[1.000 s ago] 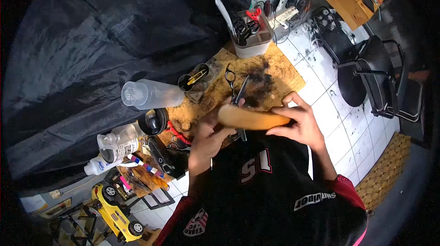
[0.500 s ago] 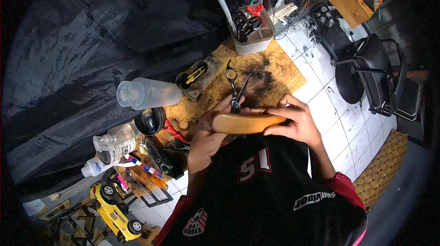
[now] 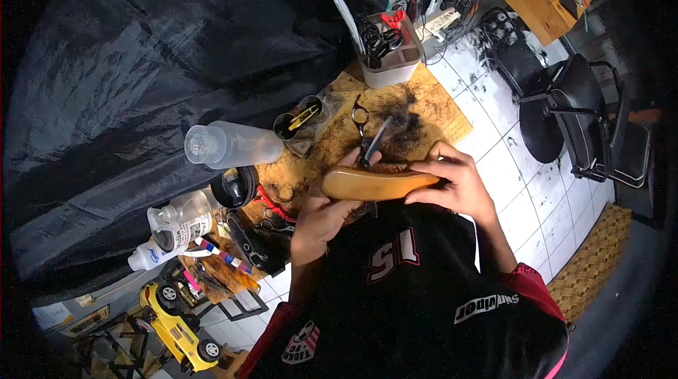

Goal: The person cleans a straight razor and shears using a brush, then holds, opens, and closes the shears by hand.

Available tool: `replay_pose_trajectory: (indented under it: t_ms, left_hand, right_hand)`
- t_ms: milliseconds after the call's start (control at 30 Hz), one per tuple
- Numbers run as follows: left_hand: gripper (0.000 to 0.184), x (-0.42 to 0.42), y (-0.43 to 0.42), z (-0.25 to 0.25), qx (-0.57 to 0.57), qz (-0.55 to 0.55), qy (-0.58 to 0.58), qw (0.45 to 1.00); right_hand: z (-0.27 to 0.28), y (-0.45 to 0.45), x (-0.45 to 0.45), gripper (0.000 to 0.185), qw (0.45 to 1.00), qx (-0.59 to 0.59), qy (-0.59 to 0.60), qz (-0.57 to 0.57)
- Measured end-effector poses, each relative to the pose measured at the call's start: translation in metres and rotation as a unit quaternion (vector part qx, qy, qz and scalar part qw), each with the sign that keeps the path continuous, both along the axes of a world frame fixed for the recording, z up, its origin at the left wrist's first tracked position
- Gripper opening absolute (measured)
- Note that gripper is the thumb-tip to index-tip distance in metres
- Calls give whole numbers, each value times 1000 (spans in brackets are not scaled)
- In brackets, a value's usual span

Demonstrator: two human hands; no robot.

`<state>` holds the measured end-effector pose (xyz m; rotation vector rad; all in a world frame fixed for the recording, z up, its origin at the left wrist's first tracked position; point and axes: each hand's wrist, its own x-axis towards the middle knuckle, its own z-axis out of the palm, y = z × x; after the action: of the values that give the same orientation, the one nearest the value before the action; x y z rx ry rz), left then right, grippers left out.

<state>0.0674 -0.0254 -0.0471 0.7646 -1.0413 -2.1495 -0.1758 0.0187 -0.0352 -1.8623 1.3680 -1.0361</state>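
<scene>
My right hand [image 3: 459, 181] is closed on the right end of a curved wooden brush [image 3: 374, 187], thumb below and fingers above. My left hand [image 3: 316, 220] is closed at the brush's other end, its thumb beneath the wood. Between the left fingers, behind the brush, stands a pair of scissors [image 3: 362, 140]. One dark finger ring and a pale blade or shank point away from me, spread apart. The brush's wooden back faces me and hides the lower part of the scissors; only a strip of bristles shows along its top edge.
Dark hair clippings lie on the wooden table [image 3: 445, 114]. A divided container [image 3: 392, 72] with cords, a clear spray bottle [image 3: 233, 144], cups [image 3: 286, 126], red-handled scissors [image 3: 272, 204] and a black clipper [image 3: 247, 245] stand about. A black chair [image 3: 586, 110] is at right.
The scissors have turned slightly, so the pale part looks broader. The brush's left end has shifted a little left and up. My left thumb now shows more below the brush.
</scene>
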Motion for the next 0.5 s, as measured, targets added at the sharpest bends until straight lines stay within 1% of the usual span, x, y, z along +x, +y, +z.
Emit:
replay_pose_trajectory:
  t_ms: [67,133,200,233,333,400,467,500]
  left_hand:
    - [59,1,-1,5,-11,5,4,1000]
    - [59,4,-5,15,30,-35,-24,999]
    - [58,5,-5,15,34,-39,-33,998]
    - [58,6,-5,11,48,-36,-16,998]
    - [58,4,-5,15,75,-25,5,997]
    - [58,3,-3,14,89,-15,11,996]
    - [56,4,-2,2,99,-11,4,995]
    - [56,6,-2,-2,99,-11,4,995]
  right_hand:
    - [-9,1,-1,44,998,-10,9,-61]
    - [-8,-3,-5,44,990,-27,22,-140]
    - [-3,-6,-5,44,970,-10,46,-238]
    - [-5,-8,-7,44,963,-2,47,-265]
    - [1,-7,-7,44,968,-14,29,-247]
    - [-5,-2,-3,45,985,-60,12,-159]
    - [-3,1,4,46,996,-55,13,-72]
    - [-3,2,7,45,998,-30,12,-47]
